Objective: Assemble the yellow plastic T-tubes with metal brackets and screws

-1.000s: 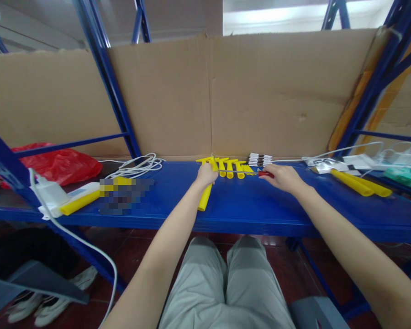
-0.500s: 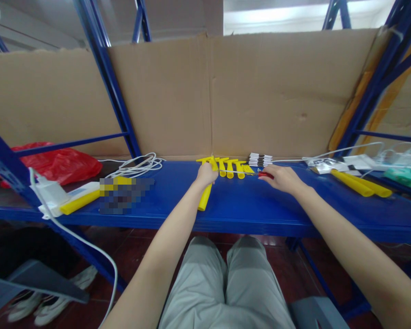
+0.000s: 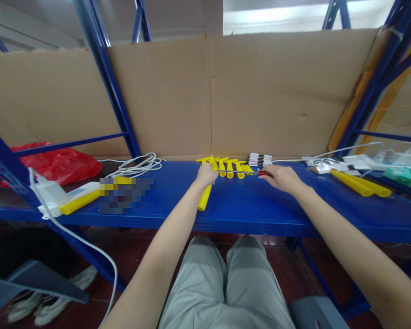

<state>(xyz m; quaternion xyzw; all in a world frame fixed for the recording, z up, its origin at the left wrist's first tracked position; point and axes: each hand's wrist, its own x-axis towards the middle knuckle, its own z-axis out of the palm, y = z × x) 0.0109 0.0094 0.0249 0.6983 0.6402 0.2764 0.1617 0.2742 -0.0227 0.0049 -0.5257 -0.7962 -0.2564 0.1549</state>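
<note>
Trousers: the wearer's grey legs (image 3: 205,288), cut off at the bottom edge.
Stool: a grey corner (image 3: 315,310) at lower right, mostly out of frame.
Shoes: another person's white pair (image 3: 51,310) at lower left; the legs above are lost in shadow.
Yellow handle: the long piece (image 3: 204,199) at the middle of the blue tabletop (image 3: 167,201), its midsection covered by fingers.
Left hand: grasping (image 3: 206,176) the yellow handle; the fingertips are hard to see.
Screwdriver: red grip (image 3: 265,174), thin metal shaft reaching across to the left hand, where its tip is hidden.
Right hand: closed (image 3: 285,179) around the red grip, covering most of it.
Blurred patch: pixelated (image 3: 126,196), at left; what lies under it cannot be told.
Yellow tubes: two (image 3: 354,183) at right, far ends by a silver packet (image 3: 324,165), contents unseen.
Row: three similar yellow handles (image 3: 229,170), then small yellow pieces (image 3: 248,168), too small to make out.
Red bag: crumpled plastic (image 3: 60,164) at far left, cut by the frame, contents hidden.
Cardboard: upright sheet (image 3: 164,100) behind everything.
</note>
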